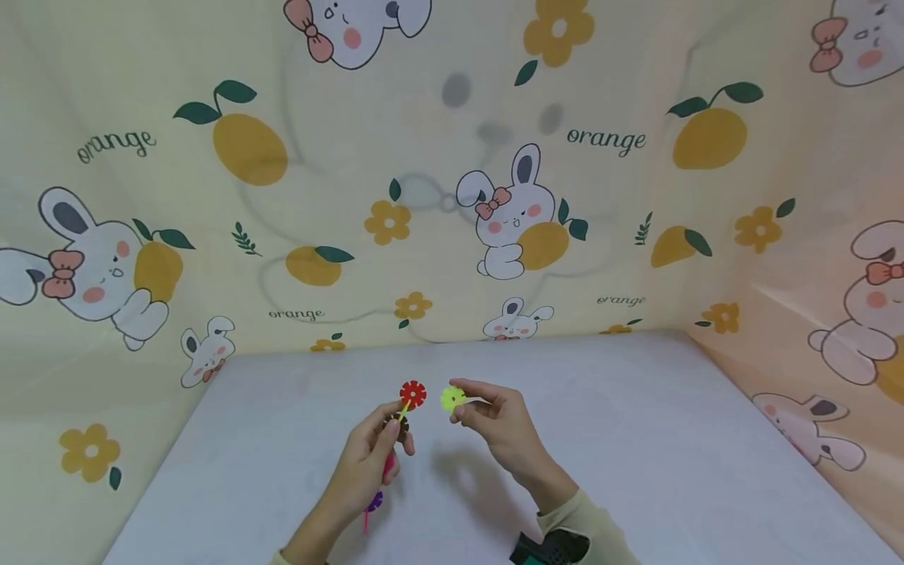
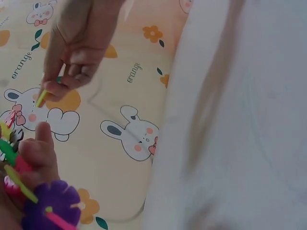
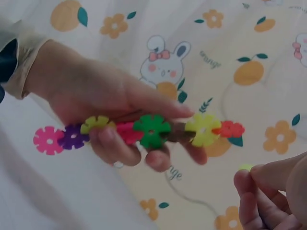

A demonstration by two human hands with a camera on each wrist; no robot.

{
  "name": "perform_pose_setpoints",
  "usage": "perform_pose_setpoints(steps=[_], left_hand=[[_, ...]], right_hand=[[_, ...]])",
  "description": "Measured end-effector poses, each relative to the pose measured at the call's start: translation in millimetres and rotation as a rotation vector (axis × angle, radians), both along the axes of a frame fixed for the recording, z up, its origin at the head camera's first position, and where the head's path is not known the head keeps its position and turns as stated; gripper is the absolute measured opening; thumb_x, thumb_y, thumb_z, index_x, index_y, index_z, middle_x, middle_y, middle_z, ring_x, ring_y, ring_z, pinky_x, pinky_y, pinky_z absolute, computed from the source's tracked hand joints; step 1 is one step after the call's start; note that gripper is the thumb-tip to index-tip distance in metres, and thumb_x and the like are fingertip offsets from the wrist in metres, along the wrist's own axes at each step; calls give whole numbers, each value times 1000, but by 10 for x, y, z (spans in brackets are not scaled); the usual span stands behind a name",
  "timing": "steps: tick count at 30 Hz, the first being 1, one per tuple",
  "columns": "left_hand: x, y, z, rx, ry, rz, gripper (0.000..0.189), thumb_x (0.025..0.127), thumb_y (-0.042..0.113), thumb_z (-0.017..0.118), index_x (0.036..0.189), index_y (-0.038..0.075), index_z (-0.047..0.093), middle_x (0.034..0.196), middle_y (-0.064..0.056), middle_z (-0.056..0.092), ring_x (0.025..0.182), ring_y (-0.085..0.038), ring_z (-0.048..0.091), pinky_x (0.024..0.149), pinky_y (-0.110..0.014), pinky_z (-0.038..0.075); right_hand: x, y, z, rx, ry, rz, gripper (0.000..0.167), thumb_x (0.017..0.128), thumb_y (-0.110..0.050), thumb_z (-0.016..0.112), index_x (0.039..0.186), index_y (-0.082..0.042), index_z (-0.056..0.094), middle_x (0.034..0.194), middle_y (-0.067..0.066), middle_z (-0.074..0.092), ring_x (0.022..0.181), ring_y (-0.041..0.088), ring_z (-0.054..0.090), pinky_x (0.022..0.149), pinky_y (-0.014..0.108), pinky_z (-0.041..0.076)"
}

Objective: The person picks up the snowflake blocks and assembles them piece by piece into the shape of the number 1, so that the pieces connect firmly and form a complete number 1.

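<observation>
My left hand [image 1: 363, 451] grips a chain of interlocking notched plastic discs [image 3: 151, 131]. In the right wrist view the chain runs through pink, purple, yellow, pink, green, brown and yellow to a red disc [image 3: 232, 129] at the far end. The head view shows this red disc [image 1: 413, 394] sticking up past the left fingertips. A loose yellow-green notched disc [image 1: 453, 399] is pinched between the thumb and fingers of my right hand [image 1: 504, 424]. It is a short gap to the right of the red disc, apart from the chain. Fingers partly hide the chain's middle.
Both hands are above a white tabletop [image 1: 621, 447]. A cloth printed with rabbits and oranges [image 1: 438, 259] stands behind and along the sides. A dark strapped device [image 1: 551, 547] sits at the right wrist, over a beige sleeve [image 1: 586, 526].
</observation>
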State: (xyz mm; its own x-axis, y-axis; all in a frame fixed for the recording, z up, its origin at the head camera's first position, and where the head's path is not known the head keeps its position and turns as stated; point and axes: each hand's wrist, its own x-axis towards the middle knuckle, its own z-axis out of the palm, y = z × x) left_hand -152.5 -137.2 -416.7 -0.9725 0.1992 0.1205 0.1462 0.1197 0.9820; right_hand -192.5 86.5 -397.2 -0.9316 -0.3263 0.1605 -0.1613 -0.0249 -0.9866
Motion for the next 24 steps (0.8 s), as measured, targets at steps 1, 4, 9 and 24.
perform_pose_setpoints(steps=[1,4,9,24], left_hand=[[0,-3,1,-16,6,0,37,111,23,41,142,7,49,88,-14,62,51,-5,43,47,-17,39],[3,-4,9,-63,23,21,35,109,22,44,140,7,51,88,-14,62,51,-5,44,48,-18,41],[-1,-21,-11,-143,84,31,31,108,25,49,135,12,56,85,-10,62,50,-3,43,46,-19,42],[33,5,3,-416,155,63,36,104,37,56,136,21,58,82,4,65,79,-9,60,72,-22,50]], right_hand=[[6,6,14,-7,-4,3,41,96,3,61,136,8,57,111,18,67,85,5,70,86,21,57],[27,10,59,-35,-19,-8,41,96,4,62,136,9,56,120,24,65,85,6,73,85,25,60],[52,5,106,-59,-38,-54,37,96,4,62,131,11,59,117,24,66,80,9,75,79,29,62],[70,-14,83,-90,-8,-131,21,94,6,62,115,9,60,90,6,61,67,13,72,70,30,63]])
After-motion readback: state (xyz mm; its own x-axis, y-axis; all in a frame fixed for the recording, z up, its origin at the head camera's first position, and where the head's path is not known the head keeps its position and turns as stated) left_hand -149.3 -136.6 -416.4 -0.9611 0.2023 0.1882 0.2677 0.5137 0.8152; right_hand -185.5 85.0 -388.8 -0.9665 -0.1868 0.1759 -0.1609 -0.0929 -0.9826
